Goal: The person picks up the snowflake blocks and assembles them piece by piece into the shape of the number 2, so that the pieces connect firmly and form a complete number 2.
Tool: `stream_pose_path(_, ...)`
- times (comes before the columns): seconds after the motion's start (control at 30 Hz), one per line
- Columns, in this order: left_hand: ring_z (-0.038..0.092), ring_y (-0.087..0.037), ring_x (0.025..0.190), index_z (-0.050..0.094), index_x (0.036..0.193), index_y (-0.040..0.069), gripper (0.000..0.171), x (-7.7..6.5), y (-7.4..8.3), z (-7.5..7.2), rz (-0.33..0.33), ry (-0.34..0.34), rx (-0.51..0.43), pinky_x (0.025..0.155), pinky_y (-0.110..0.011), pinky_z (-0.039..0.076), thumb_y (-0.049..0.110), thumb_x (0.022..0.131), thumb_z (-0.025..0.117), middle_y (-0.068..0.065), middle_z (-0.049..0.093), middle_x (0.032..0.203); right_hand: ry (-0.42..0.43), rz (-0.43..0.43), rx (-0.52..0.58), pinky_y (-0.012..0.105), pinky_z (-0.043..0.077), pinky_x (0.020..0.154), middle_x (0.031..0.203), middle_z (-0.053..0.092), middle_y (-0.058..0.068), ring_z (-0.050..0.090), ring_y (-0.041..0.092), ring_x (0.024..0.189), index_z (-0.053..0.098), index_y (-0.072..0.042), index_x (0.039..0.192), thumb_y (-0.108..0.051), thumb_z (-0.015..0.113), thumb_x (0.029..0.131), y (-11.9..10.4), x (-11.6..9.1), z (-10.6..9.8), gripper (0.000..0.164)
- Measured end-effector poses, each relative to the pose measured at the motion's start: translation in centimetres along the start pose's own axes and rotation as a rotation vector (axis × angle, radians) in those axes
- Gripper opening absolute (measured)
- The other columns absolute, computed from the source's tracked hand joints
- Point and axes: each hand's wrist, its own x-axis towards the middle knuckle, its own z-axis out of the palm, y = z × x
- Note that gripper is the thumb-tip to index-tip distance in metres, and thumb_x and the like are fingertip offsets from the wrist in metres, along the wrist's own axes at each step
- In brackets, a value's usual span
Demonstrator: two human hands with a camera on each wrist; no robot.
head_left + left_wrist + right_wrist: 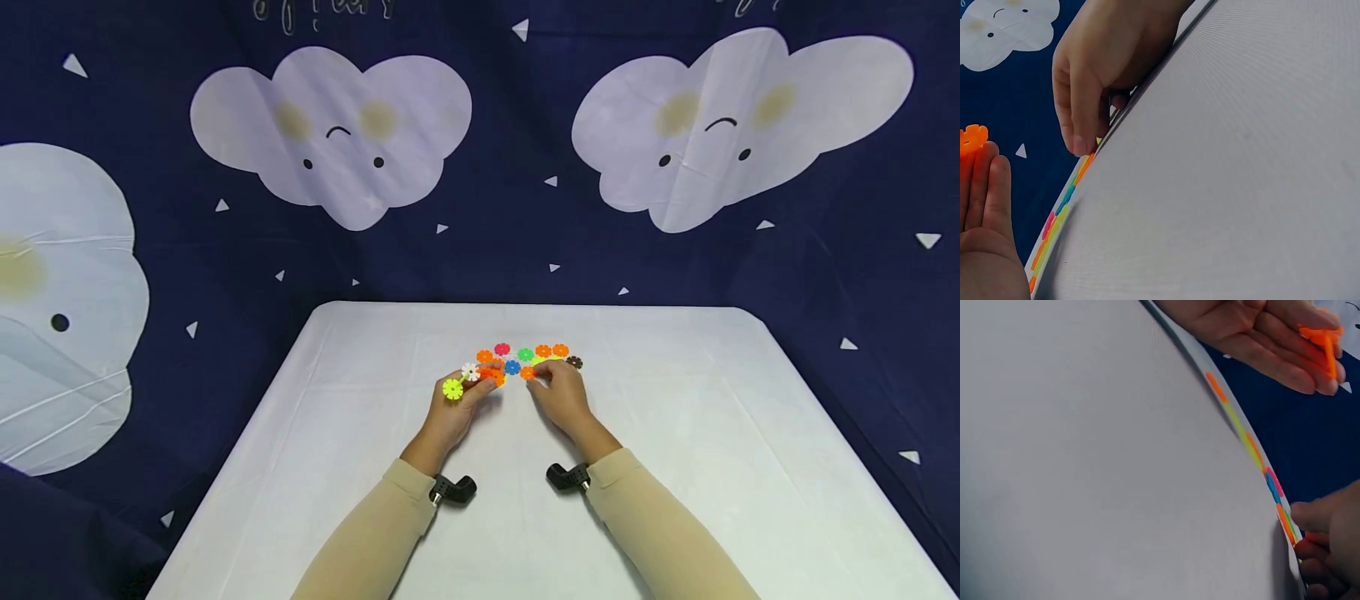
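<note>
In the head view my left hand (452,408) holds several joined plastic snowflake discs: orange snowflake discs (491,375), a white snowflake disc (470,372) and a yellow snowflake disc (452,389). The right wrist view shows the thumb against the orange disc (1321,336) of that piece. My right hand (562,396) is at the near edge of the loose discs, its fingers by an orange disc (528,373) on the table. A gap shows between its thumb and index finger. In the left wrist view the right fingers (1082,144) point down at the discs; their tips are partly hidden.
Loose discs lie flat together beyond the hands, among them a blue disc (512,367), a green disc (525,355), a pink disc (502,349) and a dark brown disc (574,362). The white table (480,517) ends at a dark blue cloud-patterned curtain (517,233).
</note>
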Motion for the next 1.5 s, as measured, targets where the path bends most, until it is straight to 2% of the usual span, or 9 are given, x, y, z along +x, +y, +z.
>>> stream_pose_path(0.17,0.066,-0.027,0.12,0.074,0.124,-0.005,0.031,-0.1,-0.1,-0.1,0.045,-0.011,0.059,0.105,-0.037,0.052,0.013,0.099,0.078,-0.013,0.074,0.125,-0.005,0.066,-0.041,0.048,0.052,0.091,0.1,0.072,0.015,0.064,0.034,0.098,0.074,0.004,0.11,-0.009,0.085,0.09,-0.7,0.9,0.8,0.027)
stream_pose_path(0.3,0.066,-0.027,0.122,0.074,0.124,-0.004,0.029,0.0,-0.4,0.0,0.07,-0.019,0.076,0.106,-0.036,0.051,0.012,0.099,0.077,-0.013,0.073,0.126,-0.035,0.118,-0.017,0.045,0.051,0.088,0.098,0.072,0.011,0.063,0.031,0.094,0.073,0.004,0.117,-0.002,0.084,0.088,-1.1,1.5,1.0,0.032)
stream_pose_path(0.5,0.066,-0.028,0.12,0.075,0.122,-0.005,0.029,0.1,-0.6,0.1,0.07,-0.016,0.057,0.104,-0.035,0.053,0.011,0.098,0.077,-0.015,0.073,0.126,-0.202,0.18,-0.038,0.044,0.054,0.095,0.106,0.073,0.013,0.066,0.03,0.102,0.077,0.001,0.118,0.0,0.081,0.091,-1.5,2.2,0.3,0.028)
stream_pose_path(0.63,0.066,-0.028,0.121,0.075,0.121,-0.003,0.029,0.0,-0.6,0.1,0.062,-0.019,0.061,0.104,-0.036,0.053,0.013,0.098,0.079,-0.012,0.074,0.125,-0.279,0.169,-0.053,0.044,0.053,0.093,0.105,0.071,0.011,0.064,0.029,0.101,0.076,-0.001,0.114,-0.002,0.082,0.09,-1.5,2.1,-0.4,0.024)
stream_pose_path(0.83,0.066,-0.026,0.122,0.078,0.12,0.002,0.026,-0.1,-0.4,0.0,0.095,-0.025,0.175,0.106,-0.036,0.051,0.017,0.099,0.078,-0.004,0.075,0.124,-0.167,0.133,0.08,0.033,0.053,0.076,0.091,0.069,0.004,0.062,0.019,0.082,0.071,-0.005,0.101,0.001,0.082,0.09,-1.0,0.4,-0.8,0.016)
stream_pose_path(0.97,0.067,-0.026,0.12,0.077,0.119,0.001,0.026,0.0,-0.3,0.0,0.111,-0.004,0.178,0.104,-0.036,0.053,0.014,0.097,0.079,-0.007,0.075,0.122,-0.108,0.143,0.344,0.027,0.056,0.067,0.089,0.071,0.005,0.066,0.019,0.077,0.07,-0.003,0.1,0.002,0.08,0.092,-1.6,-0.9,-0.8,0.014)
stream_pose_path(1.1,0.069,-0.023,0.116,0.075,0.12,-0.006,0.03,0.2,-0.3,0.1,0.08,0.018,0.104,0.098,-0.03,0.055,0.007,0.095,0.081,-0.014,0.074,0.122,-0.106,0.115,0.564,0.031,0.059,0.063,0.091,0.073,0.012,0.068,0.028,0.076,0.069,0.002,0.105,0.003,0.076,0.094,-2.5,-2.1,-0.7,0.013)
stream_pose_path(1.3,0.071,-0.019,0.107,0.067,0.123,-0.017,0.036,0.4,-0.4,0.3,0.058,0.031,0.003,0.086,-0.022,0.058,-0.005,0.092,0.079,-0.022,0.072,0.123,-0.082,0.044,0.607,0.031,0.062,0.069,0.092,0.074,0.016,0.071,0.035,0.08,0.07,0.005,0.106,0.006,0.077,0.094,-3.4,-2.8,-0.5,0.014)
stream_pose_path(1.5,0.071,-0.019,0.107,0.069,0.122,-0.016,0.035,0.4,-0.3,0.5,0.041,0.044,-0.017,0.086,-0.022,0.058,-0.005,0.091,0.08,-0.02,0.073,0.121,-0.052,-0.001,0.575,0.023,0.059,0.07,0.095,0.074,0.023,0.07,0.043,0.084,0.069,0.011,0.105,0.011,0.076,0.091,-3.6,-3.1,-0.3,0.016)
